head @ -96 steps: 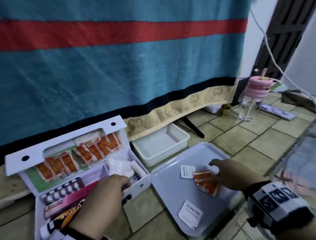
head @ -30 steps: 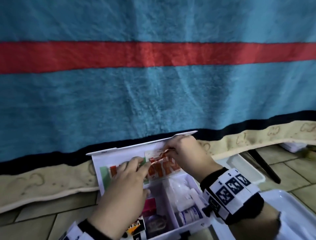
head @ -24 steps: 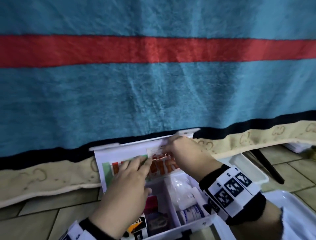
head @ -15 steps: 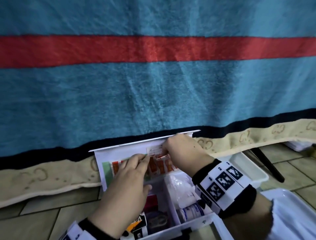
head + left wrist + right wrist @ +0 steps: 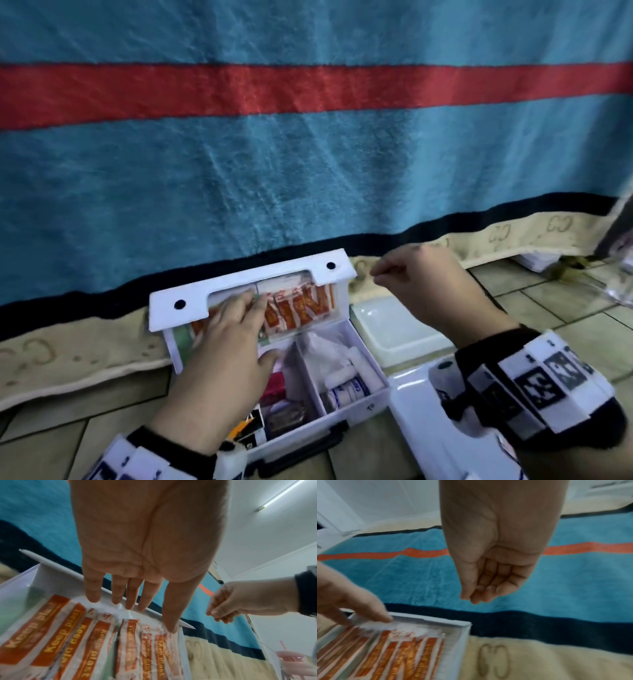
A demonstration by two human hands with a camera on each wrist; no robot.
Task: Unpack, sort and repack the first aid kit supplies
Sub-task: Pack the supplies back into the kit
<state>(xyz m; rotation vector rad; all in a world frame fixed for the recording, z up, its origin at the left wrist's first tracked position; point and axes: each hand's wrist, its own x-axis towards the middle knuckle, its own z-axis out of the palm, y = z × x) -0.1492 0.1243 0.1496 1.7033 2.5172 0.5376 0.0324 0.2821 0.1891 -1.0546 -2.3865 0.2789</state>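
Plaster strips [image 5: 291,308], the orange "Keep plast" ones, sit tucked in the raised lid [image 5: 250,287] of the white first aid kit [image 5: 356,390] on the tiled floor, against the blue-and-red blanket [image 5: 308,171]. Half a second ago the right hand [image 5: 421,277] was pinching at the strips' top edge; now it is clear of the lid, off to the right above the blanket's beige border, fingers loosely curled with thumb against fingertips and nothing visible between them. The left hand [image 5: 226,346] lies flat with straight fingers against the strips, as before. My guess is that the strips were being seated in the lid, so repacking is under way, though no strip visibly left or arrived.

Only the left wrist view gives the printed wording and shows the fingertips [image 5: 93,596] at the strips' upper edge. Only the right wrist view shows the right palm empty. Only the head view shows the bandage rolls [image 5: 346,387] in the kit's right compartment, the white tub [image 5: 394,325] and the tray [image 5: 411,404] just beside it.
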